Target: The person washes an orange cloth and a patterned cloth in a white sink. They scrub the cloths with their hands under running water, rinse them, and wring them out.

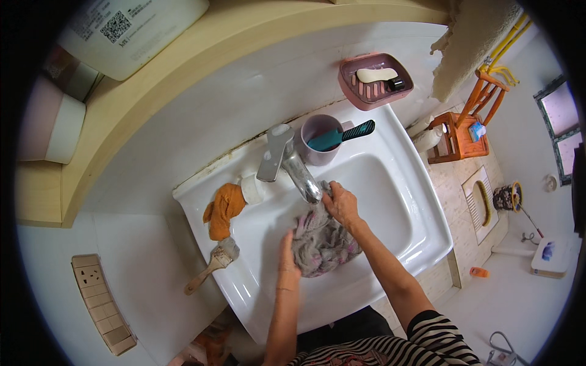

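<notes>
A wet grey cloth with pink patches point(322, 249) lies bunched in the basin of a white ceramic sink point(398, 201), just below the spout. My left hand point(288, 258) presses against the cloth's left side, its fingers partly hidden by the folds. On the upper right, my right hand point(341, 203) grips a gathered end of the same cloth close beside the spout. The chrome faucet point(302, 176) reaches over the basin from the back rim, its lever pointing to the left. Whether water is running cannot be made out.
A cup point(319, 158) holding a teal-handled comb point(341, 136) stands behind the faucet. A pink soap dish point(375, 98) hangs on the wall. An orange cloth point(226, 208) and a paintbrush point(213, 265) rest on the left rim. A wooden shelf point(151, 114) overhangs the upper left.
</notes>
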Available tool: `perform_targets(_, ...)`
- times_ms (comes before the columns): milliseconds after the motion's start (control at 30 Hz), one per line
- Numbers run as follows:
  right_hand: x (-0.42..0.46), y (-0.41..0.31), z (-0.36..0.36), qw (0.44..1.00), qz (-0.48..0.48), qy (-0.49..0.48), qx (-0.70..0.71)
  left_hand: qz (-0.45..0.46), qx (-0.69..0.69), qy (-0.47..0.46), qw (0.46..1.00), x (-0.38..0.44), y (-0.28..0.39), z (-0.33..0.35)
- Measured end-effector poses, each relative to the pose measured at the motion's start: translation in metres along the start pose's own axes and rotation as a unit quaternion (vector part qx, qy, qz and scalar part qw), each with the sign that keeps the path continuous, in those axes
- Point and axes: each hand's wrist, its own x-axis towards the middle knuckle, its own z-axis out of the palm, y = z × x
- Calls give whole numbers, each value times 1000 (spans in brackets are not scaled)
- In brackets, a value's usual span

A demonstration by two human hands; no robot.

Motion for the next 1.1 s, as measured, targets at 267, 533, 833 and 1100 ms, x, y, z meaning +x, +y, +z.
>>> perform_targets(267,-70,-3,43,963,33,-125,235,40,14,-15,999,-4,18,24)
perform_targets(533,-125,-87,1,983,-88,-54,149,-26,-91,-144,985,-25,21,44)
perform_targets(833,-21,-25,6,995,94,22,-5,9,-20,59,998,-27,-33,42)
perform_targets(1100,-26,31,12,994,1,8,-109,35,-5,38,999,-34,35,44)
